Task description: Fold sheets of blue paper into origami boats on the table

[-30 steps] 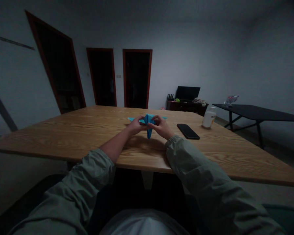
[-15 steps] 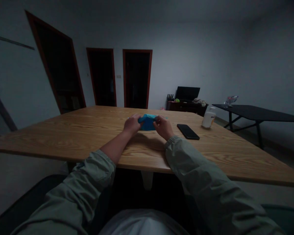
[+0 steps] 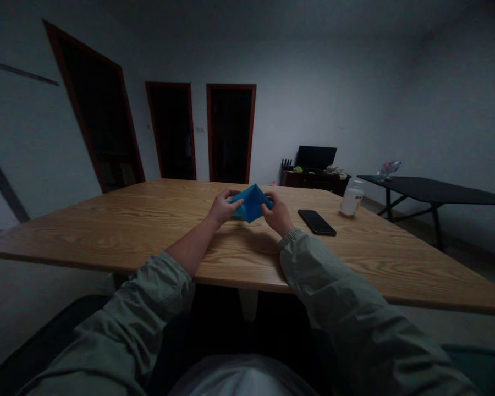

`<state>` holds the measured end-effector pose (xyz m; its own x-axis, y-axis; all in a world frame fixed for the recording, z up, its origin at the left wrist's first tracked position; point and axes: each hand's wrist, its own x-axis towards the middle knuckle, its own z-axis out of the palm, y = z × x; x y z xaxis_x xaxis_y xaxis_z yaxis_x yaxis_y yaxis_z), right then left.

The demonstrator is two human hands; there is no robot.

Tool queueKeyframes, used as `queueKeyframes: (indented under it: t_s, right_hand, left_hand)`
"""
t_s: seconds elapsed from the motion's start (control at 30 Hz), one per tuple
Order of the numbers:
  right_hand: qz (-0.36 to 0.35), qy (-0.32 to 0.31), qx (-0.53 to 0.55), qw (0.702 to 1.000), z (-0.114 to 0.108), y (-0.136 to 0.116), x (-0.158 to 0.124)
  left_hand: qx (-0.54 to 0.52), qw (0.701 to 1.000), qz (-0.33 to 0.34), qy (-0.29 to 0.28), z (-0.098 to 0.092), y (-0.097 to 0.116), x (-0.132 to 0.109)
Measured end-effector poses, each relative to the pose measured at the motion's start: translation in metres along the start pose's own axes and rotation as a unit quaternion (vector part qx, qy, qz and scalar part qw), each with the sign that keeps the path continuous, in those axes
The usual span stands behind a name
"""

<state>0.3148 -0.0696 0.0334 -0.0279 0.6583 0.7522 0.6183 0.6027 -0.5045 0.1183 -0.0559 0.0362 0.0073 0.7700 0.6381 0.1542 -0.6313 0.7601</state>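
A folded piece of blue paper (image 3: 253,203) is held up just above the wooden table (image 3: 157,231), spread into a diamond with a crease down its middle. My left hand (image 3: 223,208) pinches its left side, thumb on the near face. On the opposite side, my right hand (image 3: 277,213) grips the right corner between thumb and fingers. The fingertips behind the paper are partly hidden. Lighter blue shows at the paper's left part.
A black phone (image 3: 317,222) lies right of my right hand. Beyond it stands a white bottle (image 3: 352,199). Farther off are a black table (image 3: 441,188) at the right and a dark screen (image 3: 315,158) on a cabinet by the wall.
The blue paper has gone from a flattened, wide shape to an opened diamond with raised top point. Both hands have shifted their hold on its sides.
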Motion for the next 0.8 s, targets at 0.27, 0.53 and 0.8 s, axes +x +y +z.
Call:
queueKeyframes:
  t_s: [0.27,0.53,0.8]
  right_hand:
    - [0.029,0.047,0.032,0.998,-0.002,0.000,0.003]
    - [0.063,0.039,0.091,0.993,0.001,-0.011,0.002]
    - [0.257,-0.117,0.265,0.922,0.021,0.008,0.001]
  left_hand:
    - [-0.055,0.997,-0.036,-0.048,0.005,-0.003,-0.006]
    - [0.073,0.996,-0.001,0.054,0.002,-0.006,-0.002]
    - [0.003,0.995,0.025,0.093,-0.002,-0.007,0.002]
